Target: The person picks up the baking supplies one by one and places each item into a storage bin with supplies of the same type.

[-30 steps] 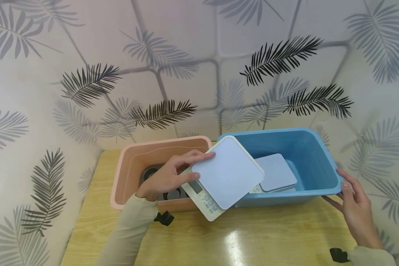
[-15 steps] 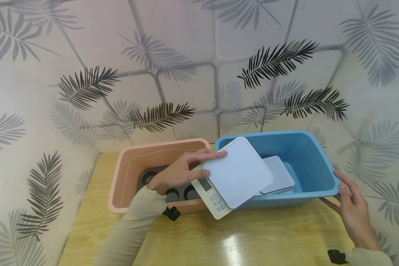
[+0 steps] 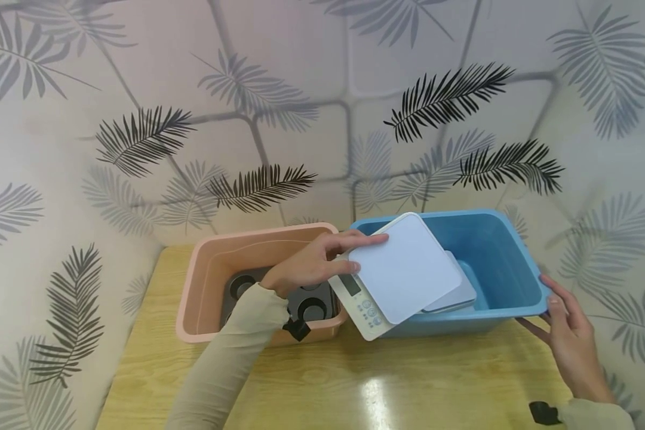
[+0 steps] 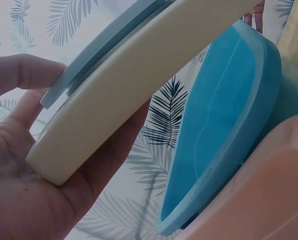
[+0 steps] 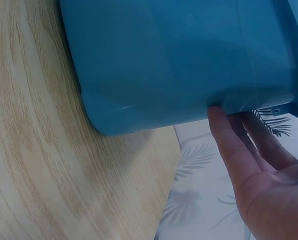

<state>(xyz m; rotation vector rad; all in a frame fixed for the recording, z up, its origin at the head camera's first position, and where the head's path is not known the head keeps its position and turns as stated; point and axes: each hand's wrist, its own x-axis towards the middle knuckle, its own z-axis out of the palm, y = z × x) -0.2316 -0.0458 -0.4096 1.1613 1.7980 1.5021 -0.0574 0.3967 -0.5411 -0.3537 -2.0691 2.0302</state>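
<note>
In the head view my left hand (image 3: 312, 263) grips a white kitchen scale (image 3: 405, 269) by its display end, tilted over the near left part of a blue bin (image 3: 502, 263). The left wrist view has the thumb on the top plate of the scale (image 4: 99, 100) and fingers beneath its body. Inside the bin lies another flat, pale scale (image 3: 457, 292), partly hidden under the held one. My right hand (image 3: 575, 334) holds the bin's right end at the rim. Its fingers (image 5: 231, 145) touch the outer wall in the right wrist view.
Left of the blue bin stands a pink bin (image 3: 209, 280) with a dark muffin tin (image 3: 309, 301) in it, partly covered by my left arm. Both bins rest on a wooden table (image 3: 312, 388) against a leaf-patterned wall (image 3: 322, 137).
My left hand has carried the scale rightward, farther over the blue bin, so it covers more of the scale inside. The right hand keeps its hold on the bin.
</note>
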